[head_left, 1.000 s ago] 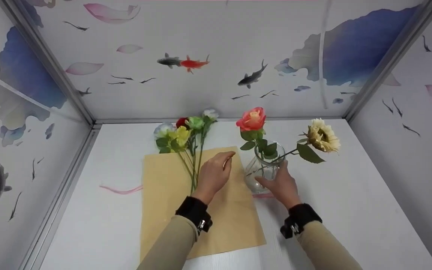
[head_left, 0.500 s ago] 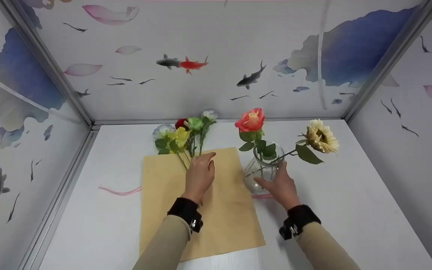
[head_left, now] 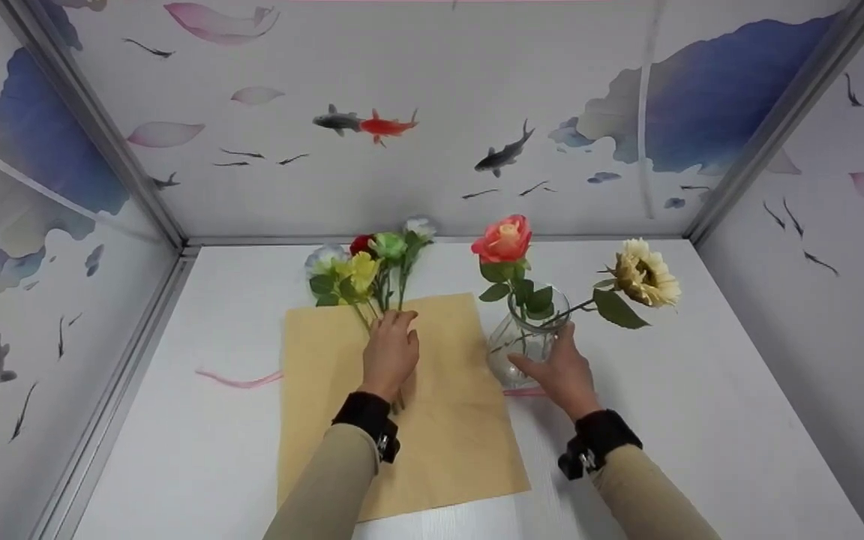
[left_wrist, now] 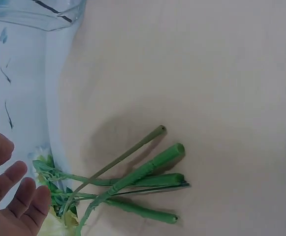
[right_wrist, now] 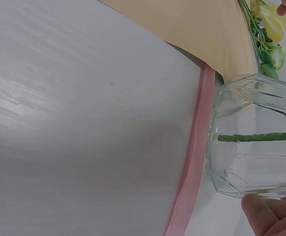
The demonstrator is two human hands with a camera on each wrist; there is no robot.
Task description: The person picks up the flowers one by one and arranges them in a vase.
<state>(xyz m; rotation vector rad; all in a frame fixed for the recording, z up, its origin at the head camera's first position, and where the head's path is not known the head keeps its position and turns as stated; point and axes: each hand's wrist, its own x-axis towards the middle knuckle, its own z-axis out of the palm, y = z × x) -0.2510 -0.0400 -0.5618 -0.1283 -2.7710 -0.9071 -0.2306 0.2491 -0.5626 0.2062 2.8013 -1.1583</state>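
Note:
My left hand (head_left: 391, 356) is over the stems of several loose artificial flowers (head_left: 361, 274), whose blue, red, yellow, green and white heads lie toward the back wall. In the left wrist view its fingers (left_wrist: 22, 199) are loosely bent, apart from the green stems (left_wrist: 133, 182). Beneath the stems is a sheet of brown kraft paper (head_left: 447, 442). My right hand (head_left: 563, 371) holds the right side of a clear glass vase (head_left: 507, 341), thumb toward the front. In the vase stand a coral rose (head_left: 503, 240), fairly upright, and a cream sunflower (head_left: 646, 274) leaning right.
A pink ribbon (head_left: 241, 382) runs under the paper and comes out on both sides; in the right wrist view the ribbon (right_wrist: 197, 147) passes close by the vase's base. Printed panels enclose the white table (head_left: 702, 420) at the back and sides.
My left hand has moved left and a little toward me, from the right side of the stems to over them. The right hand and the vase have stayed in place.

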